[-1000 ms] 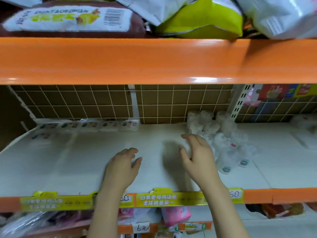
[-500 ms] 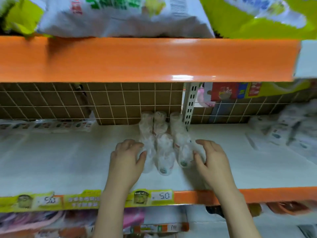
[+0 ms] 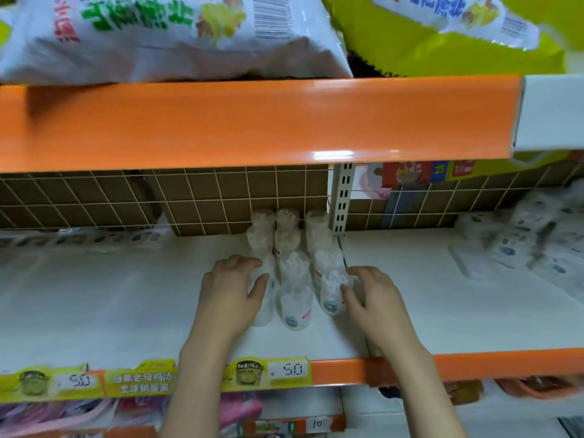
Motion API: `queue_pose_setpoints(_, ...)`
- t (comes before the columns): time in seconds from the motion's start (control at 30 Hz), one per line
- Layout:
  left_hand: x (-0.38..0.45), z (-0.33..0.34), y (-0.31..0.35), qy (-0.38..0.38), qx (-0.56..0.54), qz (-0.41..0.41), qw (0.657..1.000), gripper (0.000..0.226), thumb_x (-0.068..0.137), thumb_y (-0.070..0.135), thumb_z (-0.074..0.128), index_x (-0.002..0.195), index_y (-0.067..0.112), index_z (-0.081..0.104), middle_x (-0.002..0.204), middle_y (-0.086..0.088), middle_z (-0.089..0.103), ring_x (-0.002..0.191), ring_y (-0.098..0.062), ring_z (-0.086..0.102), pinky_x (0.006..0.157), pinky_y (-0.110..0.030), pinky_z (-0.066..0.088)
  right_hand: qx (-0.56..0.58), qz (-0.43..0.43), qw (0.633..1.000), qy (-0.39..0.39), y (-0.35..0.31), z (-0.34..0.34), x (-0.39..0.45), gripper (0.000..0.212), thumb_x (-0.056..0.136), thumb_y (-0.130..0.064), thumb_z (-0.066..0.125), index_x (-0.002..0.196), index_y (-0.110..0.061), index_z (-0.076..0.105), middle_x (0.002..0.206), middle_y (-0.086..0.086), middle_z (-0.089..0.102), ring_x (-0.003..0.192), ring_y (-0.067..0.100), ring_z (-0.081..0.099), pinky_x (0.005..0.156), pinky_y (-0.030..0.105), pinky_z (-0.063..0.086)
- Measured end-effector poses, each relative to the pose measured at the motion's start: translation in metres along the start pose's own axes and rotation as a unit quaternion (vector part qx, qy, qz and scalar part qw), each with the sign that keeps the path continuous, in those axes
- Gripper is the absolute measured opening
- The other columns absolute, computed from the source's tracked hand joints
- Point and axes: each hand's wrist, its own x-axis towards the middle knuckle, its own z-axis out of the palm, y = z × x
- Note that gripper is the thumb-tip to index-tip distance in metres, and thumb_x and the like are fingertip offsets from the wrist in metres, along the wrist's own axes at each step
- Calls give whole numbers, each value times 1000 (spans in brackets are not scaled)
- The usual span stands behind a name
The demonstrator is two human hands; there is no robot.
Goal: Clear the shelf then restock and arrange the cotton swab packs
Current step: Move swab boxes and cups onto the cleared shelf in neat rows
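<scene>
Nearest, two yellow price labels [image 3: 286,371] marked 5.0 sit on the orange front edge of the white shelf [image 3: 110,298]. Beyond them, the left hand [image 3: 232,290] presses curved fingers and thumb against the left column of cotton swab packs [image 3: 294,292], and the right hand [image 3: 371,297] cups the right column likewise; neither hand lifts a pack. Three columns of clear packs, roughly three deep, run back to the brown grid panel [image 3: 202,197]. Overhead, two large bags [image 3: 170,36] lie on the upper shelf.
</scene>
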Motion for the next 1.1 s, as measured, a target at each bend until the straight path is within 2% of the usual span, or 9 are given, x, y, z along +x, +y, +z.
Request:
queue_pose_setpoints(0.1, 4, 6, 0, -2, 3, 15, 1000, 56, 79, 50, 36, 106, 14, 69, 105, -7, 67, 96, -34, 59, 78, -39, 45, 1, -7, 1000, -16, 0, -1, 3, 44, 84, -34, 46, 119, -11, 59, 115, 8, 61, 107, 27, 54, 88, 34, 41)
queue_pose_setpoints(0.27, 12, 17, 10, -10, 5, 3, 1000, 50, 79, 44, 41, 108, 14, 68, 108, -9, 66, 98, -35, 58, 78, -38, 42, -2, -31, 999, -31, 14, -10, 4, 48, 84, -38, 40, 119, -12, 59, 115, 5, 61, 106, 23, 54, 89, 32, 42)
queue_pose_setpoints(0.37, 16, 26, 32, 3, 6, 22, 1000, 55, 78, 48, 34, 100, 14, 70, 95, -12, 68, 87, -38, 60, 71, -40, 46, -3, -30, 999, -42, 36, -21, 2, 54, 83, -45, 34, 121, -15, 58, 118, 2, 59, 108, 21, 53, 89, 28, 40)
queue_pose_setpoints(0.5, 19, 45, 76, 23, 1, 33, 999, 45, 80, 43, 36, 90, 14, 69, 88, -12, 67, 81, -37, 60, 65, -37, 44, -14, -29, 997, -72, 78, -44, 5, 51, 84, -43, 37, 126, -20, 56, 126, -2, 56, 114, 15, 50, 95, 26, 38)
queue_pose_setpoints(0.63, 14, 72, 134, 20, -22, -1, 1000, 54, 80, 47, 32, 100, 13, 68, 98, -11, 66, 95, -35, 57, 76, -39, 46, -29, -43, 994, -91, 130, -80, 8, 50, 85, -41, 37, 127, -20, 57, 129, -3, 55, 116, 14, 49, 97, 26, 37)
queue_pose_setpoints(0.73, 7, 98, 178, -6, -29, 11, 1000, 48, 81, 44, 36, 97, 13, 69, 96, -8, 68, 90, -33, 60, 76, -41, 50, -32, -33, 996, -79, 174, -108, 7, 43, 89, -37, 42, 124, -17, 59, 127, 0, 57, 114, 18, 51, 94, 26, 37)
queue_pose_setpoints(0.83, -5, 119, 216, -40, -30, 19, 999, 55, 80, 46, 33, 104, 12, 69, 102, -7, 68, 93, -32, 61, 79, -43, 50, -31, -20, 996, -78, 208, -128, 3, 48, 85, -37, 41, 120, -13, 62, 123, 5, 60, 110, 24, 54, 91, 29, 40)
queue_pose_setpoints(1.0, -17, 130, 250, -62, -10, -5, 998, 63, 75, 51, 26, 106, 16, 68, 100, -5, 68, 94, -31, 61, 79, -40, 47, -13, -18, 996, -88, 234, -138, -3, 35, 92, -26, 53, 123, -12, 59, 122, 7, 59, 112, 24, 53, 93, 29, 40)
queue_pose_setpoints(1.1, -18, 130, 253, -62, -7, -14, 998, 68, 74, 53, 24, 109, 15, 67, 103, -5, 68, 97, -30, 61, 82, -40, 47, -7, -28, 995, -97, 237, -137, -2, 36, 92, -28, 52, 124, -14, 58, 124, 5, 58, 114, 21, 51, 94, 27, 38)
